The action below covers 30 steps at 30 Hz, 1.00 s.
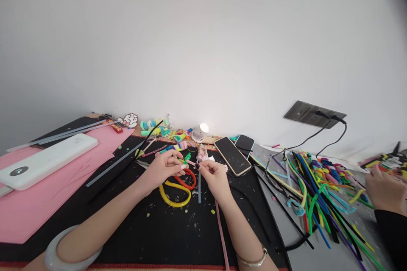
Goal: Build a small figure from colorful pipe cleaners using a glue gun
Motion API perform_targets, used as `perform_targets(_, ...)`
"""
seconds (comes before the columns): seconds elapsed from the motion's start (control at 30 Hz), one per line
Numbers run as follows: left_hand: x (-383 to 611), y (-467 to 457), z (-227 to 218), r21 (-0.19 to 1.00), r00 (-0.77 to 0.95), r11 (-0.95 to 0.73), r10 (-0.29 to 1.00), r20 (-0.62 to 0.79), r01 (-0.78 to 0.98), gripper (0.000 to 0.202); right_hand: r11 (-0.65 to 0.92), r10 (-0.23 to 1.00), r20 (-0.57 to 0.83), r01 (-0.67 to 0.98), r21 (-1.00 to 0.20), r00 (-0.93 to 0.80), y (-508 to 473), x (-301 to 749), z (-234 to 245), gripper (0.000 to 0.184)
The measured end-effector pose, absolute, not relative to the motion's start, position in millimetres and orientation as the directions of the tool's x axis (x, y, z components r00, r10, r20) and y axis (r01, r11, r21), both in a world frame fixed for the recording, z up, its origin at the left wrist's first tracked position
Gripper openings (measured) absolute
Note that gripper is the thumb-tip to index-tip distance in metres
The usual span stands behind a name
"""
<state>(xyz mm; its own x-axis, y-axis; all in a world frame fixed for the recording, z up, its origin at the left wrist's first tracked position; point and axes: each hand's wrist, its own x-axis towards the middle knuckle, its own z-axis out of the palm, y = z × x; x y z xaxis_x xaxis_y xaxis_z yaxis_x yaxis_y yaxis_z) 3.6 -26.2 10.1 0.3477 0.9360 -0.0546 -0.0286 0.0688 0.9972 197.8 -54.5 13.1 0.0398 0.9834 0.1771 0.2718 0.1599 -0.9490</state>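
My left hand [165,166] and my right hand [213,176] meet over a black mat [178,228]. Both are closed in a pinch on a thin pink pipe cleaner [191,163] with a small green piece [187,158] at its left end. The pink strand trails down past my right wrist toward the table's front edge. Just below the hands lie scissors with yellow and red handles [178,190] and a grey stick [199,186]. A pale bangle is on my left wrist, a thin bracelet on my right.
A pile of coloured pipe cleaners [318,190] lies on grey board at the right, where another person's hand [381,188] works. Two phones [233,155] lie behind my hands. Pink paper [47,194] with a white power bank [44,161] sits left. A wall socket [313,114] has cables.
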Motion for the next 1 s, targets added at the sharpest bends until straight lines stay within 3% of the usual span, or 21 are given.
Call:
perform_targets(0.3, 1.8, -26.4, 13.4, 0.994, 0.335, 0.106, 0.937, -0.096, -0.011, 0.039, 0.142, 0.983, 0.170, 0.312, -0.939, 0.063, -52.3, 202.6, 11.2, 0.027)
perform_targets(0.57, 3.6, -25.8, 11.2, 0.998, 0.329, 0.066, 0.942, -0.062, 0.000, 0.039, 0.156, 0.979, 0.180, 0.210, -0.965, 0.100, -53.2, 204.0, 12.1, 0.032)
perform_targets(1.0, 5.3, -27.8, 15.6, 0.996, 0.362, 0.059, 0.929, -0.078, 0.061, 0.044, 0.150, 0.983, 0.171, 0.251, -0.956, 0.064, -53.5, 202.1, 12.1, 0.031)
